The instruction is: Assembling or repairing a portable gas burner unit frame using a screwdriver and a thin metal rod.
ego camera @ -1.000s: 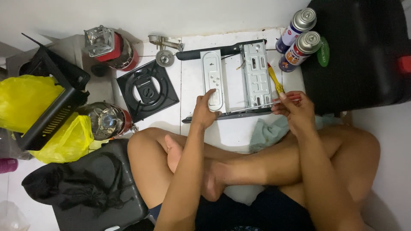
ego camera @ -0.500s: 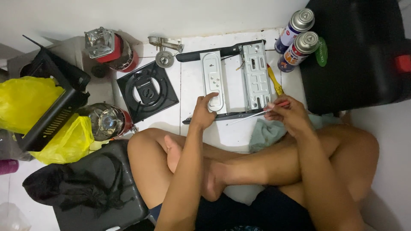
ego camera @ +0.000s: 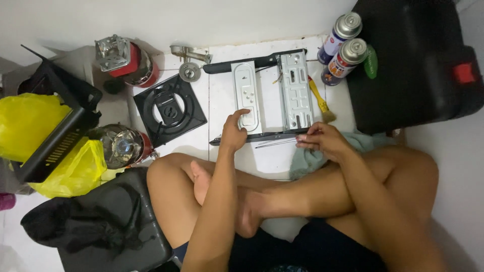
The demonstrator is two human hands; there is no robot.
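A grey and black metal stove frame (ego camera: pixel 297 95) lies on the white tiled floor in front of my crossed legs. My left hand (ego camera: pixel 233 133) rests on its left grey plate (ego camera: pixel 247 90), fingertips touching the plate's lower end. My right hand (ego camera: pixel 325 141) sits at the frame's front right corner, pinched on a thin metal tool (ego camera: pixel 275 143) that lies along the black front rail. A yellow-handled brush (ego camera: pixel 316 95) rests on the floor just right of the frame. A pale cloth (ego camera: pixel 307 161) lies under my right wrist.
Two spray cans (ego camera: pixel 343 45) stand by a black case (ego camera: pixel 413 60) at the right. A black burner plate (ego camera: pixel 169 108), two red gas burners (ego camera: pixel 126 63) (ego camera: pixel 121 146), a black housing (ego camera: pixel 55 126) and yellow bags (ego camera: pixel 25 121) crowd the left. A black seat (ego camera: pixel 101 221) is at lower left.
My right hand has let go of the yellow brush, which now lies beside the frame, and has come down to the front rail with the thin tool. My left hand stayed on the plate.
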